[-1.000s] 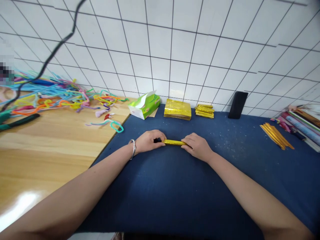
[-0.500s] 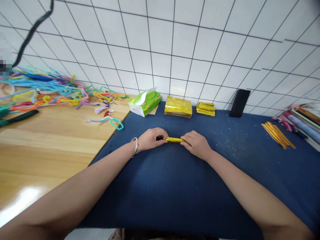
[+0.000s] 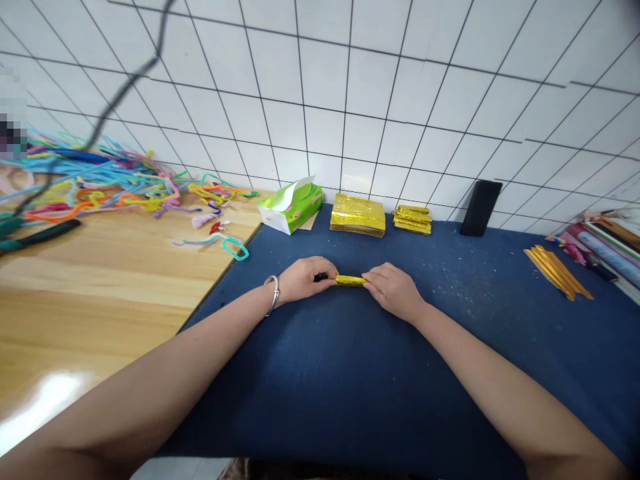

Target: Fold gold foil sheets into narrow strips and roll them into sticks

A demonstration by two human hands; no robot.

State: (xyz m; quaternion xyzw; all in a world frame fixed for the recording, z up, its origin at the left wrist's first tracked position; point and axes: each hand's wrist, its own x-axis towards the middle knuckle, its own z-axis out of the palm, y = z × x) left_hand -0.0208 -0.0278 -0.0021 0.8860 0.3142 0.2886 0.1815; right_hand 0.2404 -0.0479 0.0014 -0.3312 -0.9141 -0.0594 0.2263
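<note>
Between my two hands lies a narrow roll of gold foil paper (image 3: 351, 280), low over the blue cloth (image 3: 345, 373). My left hand (image 3: 306, 277), a silver bangle at its wrist, is closed at the roll's left end. A black piece (image 3: 321, 276) of something thin shows between its thumb and fingers; its kind is unclear. Closed on the right end is my right hand (image 3: 393, 288), fingertips pinching the foil. Behind the hands stands a stack of gold foil sheets (image 3: 357, 215), and beside it a small pile of gold foil rolls (image 3: 413, 219).
A green tissue pack (image 3: 293, 205) sits left of the stack. Colourful pipe cleaners (image 3: 100, 177) cover the back of the wooden table (image 3: 100, 280). A black phone-like slab (image 3: 481, 208) leans against the tiled wall. Orange-gold strips (image 3: 559, 272) and books (image 3: 607, 250) lie at right.
Both hands keep their hold on the foil roll with hardly any movement. At the far left, the dark cord has swung right and down.
</note>
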